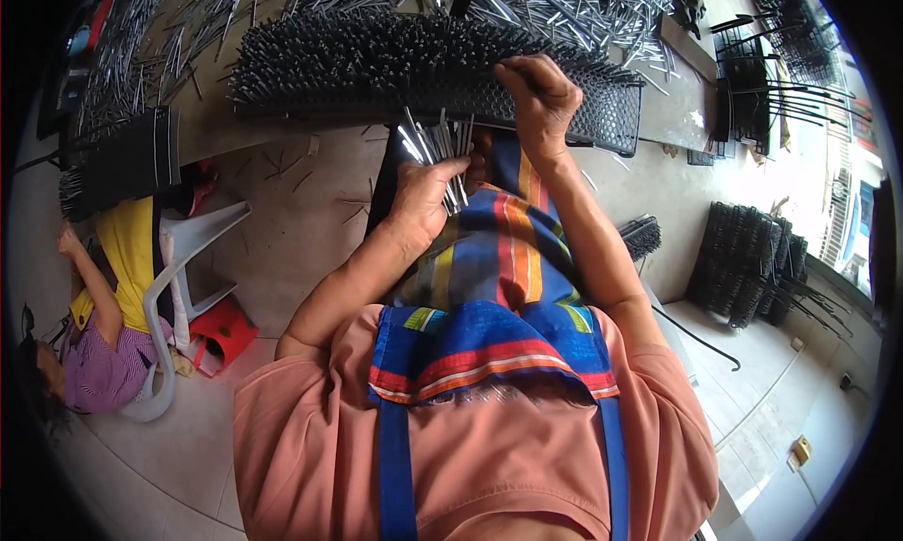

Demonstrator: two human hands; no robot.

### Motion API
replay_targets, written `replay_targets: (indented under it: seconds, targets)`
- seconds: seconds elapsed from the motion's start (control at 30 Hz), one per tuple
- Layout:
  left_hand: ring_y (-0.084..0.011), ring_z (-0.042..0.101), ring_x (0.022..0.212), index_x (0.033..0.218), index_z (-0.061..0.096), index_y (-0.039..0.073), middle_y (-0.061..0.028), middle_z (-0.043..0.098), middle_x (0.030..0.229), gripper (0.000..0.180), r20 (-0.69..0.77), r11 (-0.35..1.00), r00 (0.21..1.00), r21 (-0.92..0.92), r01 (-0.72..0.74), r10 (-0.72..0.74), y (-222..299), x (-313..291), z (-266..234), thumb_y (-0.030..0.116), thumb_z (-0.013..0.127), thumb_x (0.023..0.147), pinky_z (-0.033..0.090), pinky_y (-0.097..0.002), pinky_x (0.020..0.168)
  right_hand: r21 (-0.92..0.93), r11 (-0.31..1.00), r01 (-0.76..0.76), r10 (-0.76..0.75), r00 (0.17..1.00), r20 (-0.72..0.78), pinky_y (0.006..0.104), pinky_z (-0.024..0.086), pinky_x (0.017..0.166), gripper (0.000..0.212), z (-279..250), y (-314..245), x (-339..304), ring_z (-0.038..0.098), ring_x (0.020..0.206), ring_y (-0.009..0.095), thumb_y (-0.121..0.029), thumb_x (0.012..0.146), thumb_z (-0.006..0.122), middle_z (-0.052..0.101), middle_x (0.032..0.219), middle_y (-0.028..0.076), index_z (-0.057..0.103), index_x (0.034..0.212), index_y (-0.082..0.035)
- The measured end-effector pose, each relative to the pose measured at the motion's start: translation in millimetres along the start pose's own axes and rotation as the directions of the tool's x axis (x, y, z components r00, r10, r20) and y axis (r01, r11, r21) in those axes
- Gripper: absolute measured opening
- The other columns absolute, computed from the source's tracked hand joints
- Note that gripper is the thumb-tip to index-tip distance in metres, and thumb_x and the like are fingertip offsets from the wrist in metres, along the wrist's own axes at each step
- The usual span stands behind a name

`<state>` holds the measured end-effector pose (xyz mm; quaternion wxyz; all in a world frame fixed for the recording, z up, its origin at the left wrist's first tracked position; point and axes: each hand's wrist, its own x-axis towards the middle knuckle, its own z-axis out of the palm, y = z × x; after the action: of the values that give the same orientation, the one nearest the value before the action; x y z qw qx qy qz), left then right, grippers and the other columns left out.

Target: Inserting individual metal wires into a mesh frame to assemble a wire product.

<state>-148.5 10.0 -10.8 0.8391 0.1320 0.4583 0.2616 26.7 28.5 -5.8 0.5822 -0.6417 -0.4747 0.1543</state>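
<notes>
A bundle of thin silvery metal rods [435, 146] is gripped in my left hand [419, 200], above my striped apron. The rods fan out upward, just below a long black mesh rack [607, 113]. Dark rods [348, 66] stand densely in the rack's left and middle parts. Over its right part, bare hexagonal mesh shows along the near side. My right hand [544, 99] is raised there, thumb and fingers pinched together above the mesh. Whatever is between those fingertips is too small to make out.
Loose rods [555, 9] litter the worktable behind the rack. At the left a co-worker [108, 362] sits by a second black rack [127, 165], a white plastic chair [188, 249] and a red bin [223, 337]. Stacked black racks [743, 263] stand on the floor at right.
</notes>
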Motion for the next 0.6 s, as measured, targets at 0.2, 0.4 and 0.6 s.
replay_targets:
  seconds: [0.2,0.4,0.6]
  targets:
    - [-0.0217,0.07,0.07,0.103,0.067,-0.003,-0.0139,0.07,0.086,0.02,0.021,0.999,0.999,-0.034,0.043,-0.042,-5,9,-2,-0.005,0.064,0.083,0.058,-0.0319,0.061,-0.277,0.959,0.057,-0.044,0.998,0.053,0.0234,0.045,0.057,0.009,6,-6,6,0.058,0.061,0.01,0.0,0.075,0.075,0.063,0.071,0.004,0.071,0.083,-0.001]
    - [-0.0213,0.07,0.072,0.103,0.067,-0.003,-0.0134,0.071,0.087,0.02,0.033,0.996,0.997,-0.057,0.07,-0.069,-5,10,0,-0.007,0.063,0.084,0.059,-0.0319,0.061,-0.388,0.906,0.168,-0.116,0.981,0.153,0.026,0.046,0.056,0.008,5,-3,8,0.06,0.06,0.012,-0.005,0.076,0.075,0.062,0.069,0.006,0.072,0.083,-0.003]
    - [-0.0221,0.07,0.072,0.104,0.066,-0.003,-0.0136,0.07,0.089,0.022,0.114,0.993,0.993,-0.111,0.027,-0.015,1,13,2,-0.008,0.062,0.083,0.06,-0.0314,0.061,-0.416,0.9,-0.127,0.29,0.888,0.356,0.0264,0.044,0.057,0.011,-17,-17,4,0.057,0.061,0.009,-0.011,0.079,0.073,0.06,0.065,0.004,0.071,0.079,-0.001]
